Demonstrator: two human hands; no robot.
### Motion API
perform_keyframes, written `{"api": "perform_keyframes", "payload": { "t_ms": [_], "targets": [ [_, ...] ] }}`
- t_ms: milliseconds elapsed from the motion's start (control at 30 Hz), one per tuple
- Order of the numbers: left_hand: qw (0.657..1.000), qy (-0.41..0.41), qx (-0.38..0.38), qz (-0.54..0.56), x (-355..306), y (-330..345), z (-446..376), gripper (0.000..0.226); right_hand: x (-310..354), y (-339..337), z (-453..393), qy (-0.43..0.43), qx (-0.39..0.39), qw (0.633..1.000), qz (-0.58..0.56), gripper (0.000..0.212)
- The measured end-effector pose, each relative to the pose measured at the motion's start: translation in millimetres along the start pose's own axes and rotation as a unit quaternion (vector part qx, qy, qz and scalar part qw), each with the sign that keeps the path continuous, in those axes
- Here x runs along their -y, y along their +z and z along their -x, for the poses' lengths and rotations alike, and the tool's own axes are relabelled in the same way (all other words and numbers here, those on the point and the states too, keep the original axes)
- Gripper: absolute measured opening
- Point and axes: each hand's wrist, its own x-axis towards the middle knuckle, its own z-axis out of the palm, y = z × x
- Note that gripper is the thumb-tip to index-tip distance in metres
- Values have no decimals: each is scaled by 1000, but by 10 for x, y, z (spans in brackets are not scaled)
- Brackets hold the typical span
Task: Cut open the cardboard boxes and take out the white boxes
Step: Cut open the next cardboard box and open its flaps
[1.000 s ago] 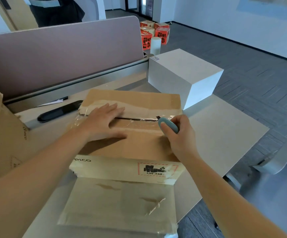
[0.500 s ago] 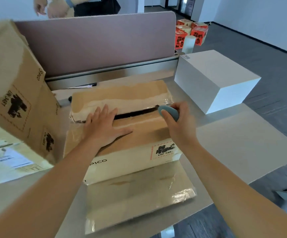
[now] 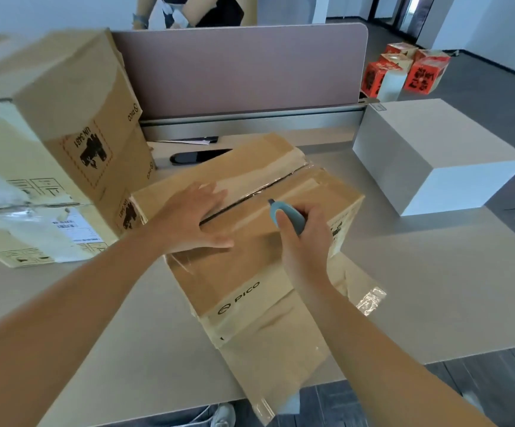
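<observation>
- The box (image 3: 250, 217) is sitting in the middle of the counter (image 3: 435, 288), turned at an angle, with a dark slit running along its taped top seam and one flap hanging down over the near counter edge.
- The left hand (image 3: 194, 220) is lying flat on the box top, fingers straight and spread, fingertips reaching across the slit. That grip is holding nothing, just pressing down.
- The right hand (image 3: 305, 235) is curling its fingers round a blue cutter (image 3: 287, 215), tip pointing at the seam and sitting just shy of the slit, roughly mid-box.
- Room to move: bare counter is showing to the right of the box and toward the right edge. The left side is tighter, since a big carton (image 3: 56, 134) is standing right up against the box's left corner.
- The top flaps aren't lifted, so can't tell what's inside the box. The big carton is looking shut and taped too, with labels on its side.
- One white box (image 3: 435, 155) is already sitting out on the far right of the counter, well apart from the hands.
- A pink divider (image 3: 241, 69) is running along the back edge, with a dark oval thing (image 3: 194, 156) lying just behind the box.
- Red boxes (image 3: 404, 69) are sitting on the grey floor beyond, and another person (image 3: 194, 10) is standing behind the divider.
</observation>
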Motion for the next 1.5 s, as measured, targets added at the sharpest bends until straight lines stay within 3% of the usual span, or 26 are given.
{"api": "perform_keyframes", "payload": {
  "t_ms": [67,167,233,367,567,633,767,867,967,1133,1367,1500],
  "targets": [
    [999,19,23,-26,121,20,16,108,-48,84,16,-5,-1,1000,3,22],
    [998,10,14,-67,129,117,-41,131,-94,129,-44,-27,-8,999,46,24],
    [998,-17,-5,-56,57,167,-104,119,-113,96,-185,-20,-3,998,59,32],
    [995,-91,-38,-18,-258,256,-238,100,-40,-109,-514,17,0,999,32,20],
    [977,-207,-42,39,-1004,392,-267,96,3,-455,-444,5,-8,998,64,16],
    [981,-185,-27,59,-1106,350,-251,102,-28,-541,-363,11,-11,998,53,16],
    [1000,18,-11,-8,-768,124,-267,104,-33,-585,-264,14,-25,999,26,16],
    [994,74,52,-68,-543,133,-264,106,-37,-552,-226,-7,-30,999,34,16],
    [989,72,48,-117,-515,245,-278,100,-63,-529,-251,-28,-19,998,56,15],
    [996,-7,25,-82,-637,310,-248,85,-46,-548,-427,-45,-12,996,70,18],
    [992,-122,-15,-8,-1142,392,-425,93,-19,-848,-444,24,-119,993,-6,17],
    [987,-107,-19,116,-1447,368,-501,83,-59,-974,-351,114,-137,981,-79,10]
  ]
}}
